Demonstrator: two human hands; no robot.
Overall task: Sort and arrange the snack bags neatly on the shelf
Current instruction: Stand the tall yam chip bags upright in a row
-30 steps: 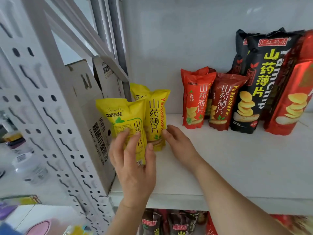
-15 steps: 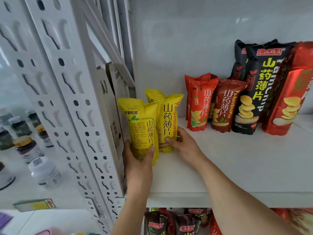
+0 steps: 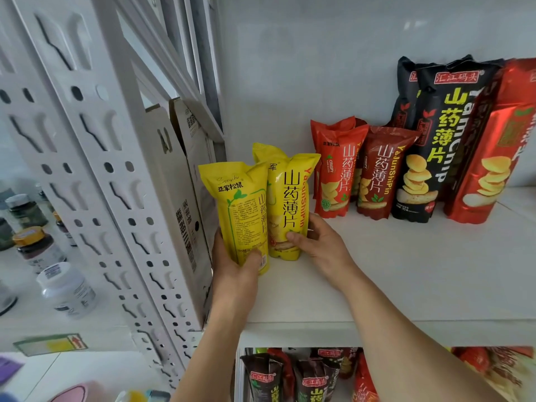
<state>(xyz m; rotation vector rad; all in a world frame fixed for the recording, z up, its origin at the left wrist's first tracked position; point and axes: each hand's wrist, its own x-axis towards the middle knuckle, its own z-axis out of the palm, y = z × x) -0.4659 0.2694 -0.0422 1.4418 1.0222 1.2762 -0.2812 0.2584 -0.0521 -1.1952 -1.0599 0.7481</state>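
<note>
Two yellow snack bags stand at the left end of the white shelf (image 3: 406, 280). My left hand (image 3: 232, 265) grips the bottom of the front yellow bag (image 3: 240, 210), its back label facing me. My right hand (image 3: 322, 245) holds the lower part of the second yellow bag (image 3: 290, 198), which stands just behind and to the right, touching the first. Further right stand an orange-red bag (image 3: 333, 172), a dark red bag (image 3: 377, 175), a tall black bag (image 3: 441, 134) and a large red bag (image 3: 493, 152), all upright against the back wall.
A flattened cardboard box (image 3: 185, 198) leans against the perforated white shelf upright (image 3: 95, 175) left of the yellow bags. More black and red snack bags (image 3: 290, 378) fill the shelf below. Bottles (image 3: 66, 288) stand on a surface at the far left.
Both hands have slid lower on the yellow bags. The front bag has been set upright and closer beside the second one.
</note>
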